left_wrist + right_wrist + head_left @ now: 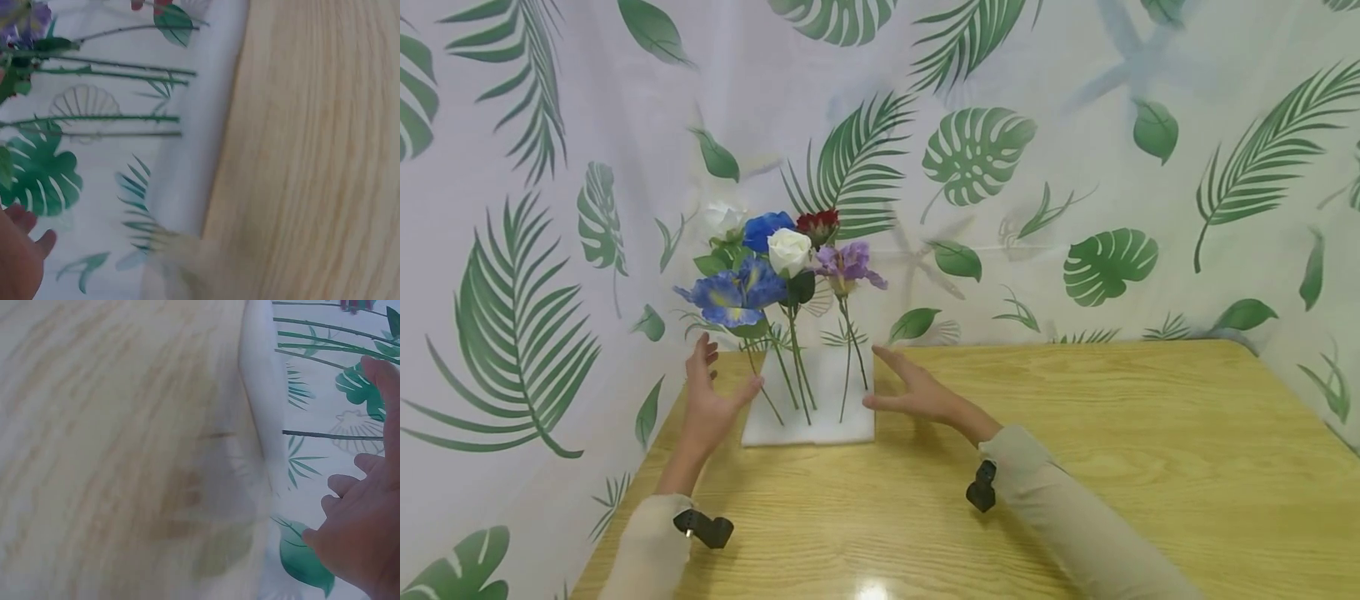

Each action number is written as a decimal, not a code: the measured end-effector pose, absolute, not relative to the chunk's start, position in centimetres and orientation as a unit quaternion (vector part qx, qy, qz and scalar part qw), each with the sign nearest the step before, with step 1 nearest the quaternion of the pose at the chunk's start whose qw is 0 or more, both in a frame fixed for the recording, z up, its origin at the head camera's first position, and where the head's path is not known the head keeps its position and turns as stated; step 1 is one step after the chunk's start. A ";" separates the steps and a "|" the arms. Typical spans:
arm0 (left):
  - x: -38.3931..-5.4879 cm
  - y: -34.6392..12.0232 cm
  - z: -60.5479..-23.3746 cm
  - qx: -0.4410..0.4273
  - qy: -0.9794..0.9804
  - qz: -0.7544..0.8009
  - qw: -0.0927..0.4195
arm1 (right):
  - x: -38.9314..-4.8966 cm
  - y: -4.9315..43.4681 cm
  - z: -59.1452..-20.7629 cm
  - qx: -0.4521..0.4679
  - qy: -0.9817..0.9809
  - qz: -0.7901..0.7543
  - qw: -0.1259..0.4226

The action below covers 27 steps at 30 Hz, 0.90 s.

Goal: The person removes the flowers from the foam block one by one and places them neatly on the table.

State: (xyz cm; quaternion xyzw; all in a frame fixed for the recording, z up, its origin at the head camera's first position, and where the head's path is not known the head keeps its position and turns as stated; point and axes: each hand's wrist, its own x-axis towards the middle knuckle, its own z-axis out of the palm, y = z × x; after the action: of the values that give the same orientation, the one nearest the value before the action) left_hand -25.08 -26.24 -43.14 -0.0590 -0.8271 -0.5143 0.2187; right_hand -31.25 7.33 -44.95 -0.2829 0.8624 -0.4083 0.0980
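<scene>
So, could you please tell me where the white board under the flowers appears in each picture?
Head: white board, on the table, left of centre.
Left wrist: white board, pale slanting strip, upper middle.
Right wrist: white board, pale strip from the top edge, right of centre.
Shared landmark: the flower stems meeting it.

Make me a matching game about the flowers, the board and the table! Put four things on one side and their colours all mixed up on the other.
Things, as the head view shows them:
1. The flower farthest to the right
2. The flat board under the stems
3. The table
4. The lowest flower

Colours:
A. Yellowish, with a wood grain
B. Blue, with yellow markings on the petals
C. Purple
D. White all over

Right pairs: 1-C, 2-D, 3-A, 4-B
</scene>
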 end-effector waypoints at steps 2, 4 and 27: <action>-25.9 -27.3 -44.1 -0.041 -0.853 -0.500 0.144 | -31.2 7.2 -45.2 -0.275 0.855 -0.425 0.112; -26.3 -27.9 -44.6 -0.033 -0.871 -0.482 0.086 | -31.2 7.1 -45.4 -0.264 0.851 -0.437 0.123; -28.5 -28.9 -47.3 -0.093 -0.913 -0.377 -0.121 | -33.6 5.2 -48.0 -0.217 0.777 -0.578 0.123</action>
State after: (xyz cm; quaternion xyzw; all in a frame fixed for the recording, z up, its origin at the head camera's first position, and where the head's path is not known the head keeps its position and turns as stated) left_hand -28.53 -28.94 -47.25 -0.0933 -0.9134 -0.3772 -0.1211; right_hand -33.58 5.21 -48.00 -0.2172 0.7772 -0.5776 0.1232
